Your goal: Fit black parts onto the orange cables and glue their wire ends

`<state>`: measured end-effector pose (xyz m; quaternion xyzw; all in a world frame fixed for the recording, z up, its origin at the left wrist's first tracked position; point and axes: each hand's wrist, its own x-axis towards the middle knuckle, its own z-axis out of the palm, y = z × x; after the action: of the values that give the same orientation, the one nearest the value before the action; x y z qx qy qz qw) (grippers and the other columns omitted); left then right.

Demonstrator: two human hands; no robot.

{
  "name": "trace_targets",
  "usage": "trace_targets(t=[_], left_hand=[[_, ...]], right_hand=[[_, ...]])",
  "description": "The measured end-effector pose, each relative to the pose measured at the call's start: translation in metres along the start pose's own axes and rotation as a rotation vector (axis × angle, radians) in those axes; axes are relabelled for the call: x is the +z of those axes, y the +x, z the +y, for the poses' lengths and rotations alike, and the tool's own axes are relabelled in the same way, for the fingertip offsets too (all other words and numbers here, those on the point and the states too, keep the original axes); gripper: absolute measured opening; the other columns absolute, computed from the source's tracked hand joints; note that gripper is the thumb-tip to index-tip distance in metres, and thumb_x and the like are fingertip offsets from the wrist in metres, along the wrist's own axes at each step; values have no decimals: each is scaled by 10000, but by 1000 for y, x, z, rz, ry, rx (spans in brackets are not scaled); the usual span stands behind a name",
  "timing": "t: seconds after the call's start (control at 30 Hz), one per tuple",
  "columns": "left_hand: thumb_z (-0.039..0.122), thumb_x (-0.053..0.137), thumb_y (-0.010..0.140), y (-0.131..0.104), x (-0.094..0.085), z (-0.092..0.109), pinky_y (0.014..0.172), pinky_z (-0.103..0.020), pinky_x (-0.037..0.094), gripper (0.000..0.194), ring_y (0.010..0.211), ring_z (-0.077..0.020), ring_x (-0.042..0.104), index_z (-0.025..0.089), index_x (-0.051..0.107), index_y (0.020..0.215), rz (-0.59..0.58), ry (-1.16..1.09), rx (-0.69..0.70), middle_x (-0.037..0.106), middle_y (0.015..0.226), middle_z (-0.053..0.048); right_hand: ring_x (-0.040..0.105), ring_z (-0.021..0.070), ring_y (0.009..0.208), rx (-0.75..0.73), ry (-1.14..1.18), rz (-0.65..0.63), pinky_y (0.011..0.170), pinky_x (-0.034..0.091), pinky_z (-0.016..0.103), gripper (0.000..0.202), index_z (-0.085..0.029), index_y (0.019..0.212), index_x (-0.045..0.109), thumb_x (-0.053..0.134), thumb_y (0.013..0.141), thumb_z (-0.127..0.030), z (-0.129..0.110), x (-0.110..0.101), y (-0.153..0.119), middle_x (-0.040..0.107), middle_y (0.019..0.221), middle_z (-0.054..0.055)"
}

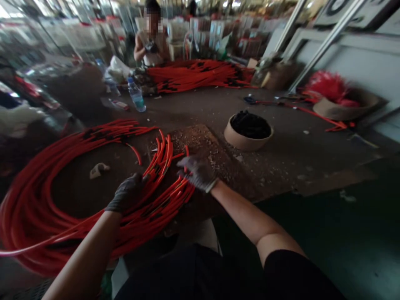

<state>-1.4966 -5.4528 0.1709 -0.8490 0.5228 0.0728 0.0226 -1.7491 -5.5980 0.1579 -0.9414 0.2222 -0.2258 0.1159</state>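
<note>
A large coil of red tubes (pixel 29 200) lies on the table before me, its loose ends fanning out on the right. My left hand (pixel 128 191), in a grey glove, is closed on some of the red tubes at the coil's inner side. Its fingertips are partly hidden among them. My right hand (pixel 199 171), gloved too, pinches a single red tube (pixel 186 150) whose end sticks up past the fingers. Beneath and behind the right hand is a brown board (pixel 200 139) strewn with small scraps.
A round tub (pixel 246 142) of black pieces stands right of the board. Behind are a water bottle (pixel 136 96) and another red tube bundle (pixel 200 75), with a person (pixel 151 46) beyond. A basket (pixel 340 110) of red pieces sits far right. A pale curved piece (pixel 98 171) lies inside the coil.
</note>
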Motion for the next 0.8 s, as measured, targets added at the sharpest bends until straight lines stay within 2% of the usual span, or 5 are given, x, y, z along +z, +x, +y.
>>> trace_targets(t=[0.1, 0.2, 0.43, 0.67, 0.8], left_hand=[[339, 319, 1005, -8, 0, -3, 779, -280, 453, 343, 886, -209, 693, 181, 623, 982, -22, 32, 38, 738, 977, -112], [371, 378, 963, -21, 0, -1, 728, -271, 441, 304, 856, -201, 672, 201, 631, 962, -39, -100, -26, 733, 970, -86], [412, 481, 833, -17, -7, 1, 659, -231, 404, 273, 696, -141, 510, 166, 598, 830, 117, -386, -150, 591, 716, -3], [388, 478, 818, -40, -12, -16, 689, -257, 410, 217, 691, -150, 504, 204, 591, 794, 141, -344, -35, 620, 751, -20], [318, 438, 878, -39, -26, 16, 691, -237, 428, 222, 673, -137, 511, 192, 597, 788, 309, -357, 72, 621, 736, -29]], right_hand=[[473, 314, 1288, 567, -320, 294, 1052, 390, 443, 461, -135, 1374, 562, 549, 941, -290, 85, -45, -5, 522, 1426, 187], [530, 344, 1080, 906, -379, 195, 909, 429, 483, 359, -58, 1205, 655, 570, 880, -182, 145, -75, -17, 604, 1203, 272], [532, 329, 1009, 850, -423, 24, 828, 380, 532, 267, -134, 1126, 694, 660, 865, -181, 162, -88, -23, 588, 1166, 237], [522, 327, 995, 743, -436, 30, 789, 368, 450, 342, -135, 1208, 687, 624, 878, -203, 158, -107, -27, 609, 1198, 249], [515, 309, 1057, 571, -408, 18, 835, 386, 403, 366, -150, 1224, 692, 562, 882, -163, 128, -92, -28, 641, 1193, 198]])
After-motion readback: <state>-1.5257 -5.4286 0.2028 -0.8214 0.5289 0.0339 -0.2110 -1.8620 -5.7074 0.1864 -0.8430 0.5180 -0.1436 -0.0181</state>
